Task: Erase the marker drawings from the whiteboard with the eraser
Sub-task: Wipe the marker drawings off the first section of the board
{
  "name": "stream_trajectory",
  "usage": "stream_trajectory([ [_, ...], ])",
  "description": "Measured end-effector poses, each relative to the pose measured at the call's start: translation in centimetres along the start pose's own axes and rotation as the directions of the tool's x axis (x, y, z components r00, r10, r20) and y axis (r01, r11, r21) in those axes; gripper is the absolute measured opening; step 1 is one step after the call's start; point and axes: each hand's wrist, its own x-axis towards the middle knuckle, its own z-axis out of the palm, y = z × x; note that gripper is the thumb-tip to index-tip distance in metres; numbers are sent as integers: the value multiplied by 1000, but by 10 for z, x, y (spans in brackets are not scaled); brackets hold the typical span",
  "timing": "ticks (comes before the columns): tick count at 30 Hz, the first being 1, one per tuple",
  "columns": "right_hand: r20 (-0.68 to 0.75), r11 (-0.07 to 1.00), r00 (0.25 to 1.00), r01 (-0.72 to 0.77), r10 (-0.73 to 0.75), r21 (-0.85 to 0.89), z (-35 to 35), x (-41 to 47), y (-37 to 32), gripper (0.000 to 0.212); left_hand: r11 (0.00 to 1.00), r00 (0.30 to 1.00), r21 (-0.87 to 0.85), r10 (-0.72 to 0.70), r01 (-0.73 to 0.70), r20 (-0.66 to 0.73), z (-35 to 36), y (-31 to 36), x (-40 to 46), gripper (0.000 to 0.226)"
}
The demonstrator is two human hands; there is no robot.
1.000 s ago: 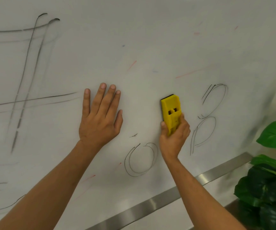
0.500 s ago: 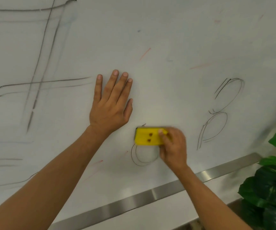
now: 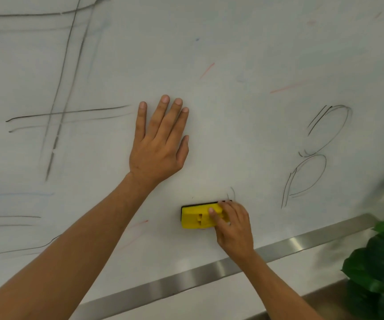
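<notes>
My right hand (image 3: 233, 224) grips a yellow eraser (image 3: 196, 215), which lies flat and horizontal against the whiteboard (image 3: 244, 54) near its lower edge. A faint curved stroke (image 3: 232, 192) remains just above the eraser. To the right is a black figure-eight drawing (image 3: 318, 153). At the left is a half-smeared grid of black lines (image 3: 59, 112). My left hand (image 3: 160, 144) presses flat on the board, fingers spread, above and left of the eraser.
A metal rail (image 3: 209, 271) runs along the board's bottom edge. Green plant leaves (image 3: 380, 262) stand at the lower right. Faint red streaks (image 3: 285, 87) and smudged lines (image 3: 9, 220) are scattered over the board.
The eraser turned from upright to horizontal and swept down over the oval drawing below my left hand, which is now wiped away except a small stroke. The view shifted.
</notes>
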Motion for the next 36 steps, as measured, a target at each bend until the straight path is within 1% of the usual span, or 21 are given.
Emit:
stream_trajectory([
  [2,40,999,999,24,-24,-23,-1,-11,12,78,1000,1000,3,2,-2,2,0,0,0,52],
  [4,40,1000,999,-17,18,-21,-8,-9,23,76,1000,1000,8,4,-4,10,-1,1,0,52],
  [6,3,990,990,-140,140,5,-16,-2,31,69,1000,1000,8,4,-4,16,-2,0,0,52],
  [8,-87,938,935,-339,345,72,-21,8,35,63,1000,1000,13,6,-7,19,-2,1,1,52],
  [9,-128,876,869,-461,478,143,-23,14,35,60,1000,1000,14,8,-8,21,-2,1,1,52],
  [10,-150,785,777,-572,611,238,-23,20,36,60,1000,1000,14,10,-10,22,-2,1,0,52],
  [12,-135,590,591,-703,795,397,-23,30,33,66,1000,1000,9,16,-16,22,-2,0,0,52],
  [14,-108,452,462,-747,880,487,-20,35,24,66,1000,1000,7,22,-22,23,-3,0,0,52],
  [16,-74,361,386,-754,919,549,-14,33,4,63,1000,999,12,26,-27,24,-3,-1,0,52],
  [17,-53,353,391,-755,919,552,-10,27,-12,62,1000,999,14,26,-27,24,-3,-1,0,51],
  [20,17,447,527,-737,850,507,10,7,-71,57,999,999,27,32,-32,15,-4,1,-1,51],
  [21,36,463,549,-736,835,493,17,1,-88,60,999,999,11,38,-38,15,-3,2,-1,51],
  [23,65,460,560,-736,826,496,23,-3,-112,67,999,999,1,46,-46,15,-4,1,-1,51],
  [26,53,462,564,-724,824,512,23,-1,-107,61,999,999,13,45,-45,6,-6,-3,-3,51],
  [27,28,432,524,-729,851,531,21,-1,-98,56,999,999,12,48,-48,7,-5,-3,-3,51],
  [28,19,364,451,-744,892,560,18,2,-86,54,999,999,14,48,-48,6,-5,-3,-3,50],
  [31,84,69,159,-767,984,638,8,11,-47,52,999,999,16,32,-31,-3,-4,-1,-3,49],
  [33,150,-133,-41,-725,988,676,5,19,-28,51,1000,1000,10,28,-28,-5,-3,0,-2,49],
  [34,177,-213,-123,-690,976,691,5,22,-23,50,1000,1000,13,28,-28,-6,-3,0,-2,48],
  [35,195,-266,-181,-662,964,701,6,24,-20,51,999,1000,15,28,-28,-8,-4,1,-2,48],
  [36,201,-292,-213,-648,956,703,7,26,-21,53,999,1000,14,29,-29,-10,-4,1,-2,48],
])
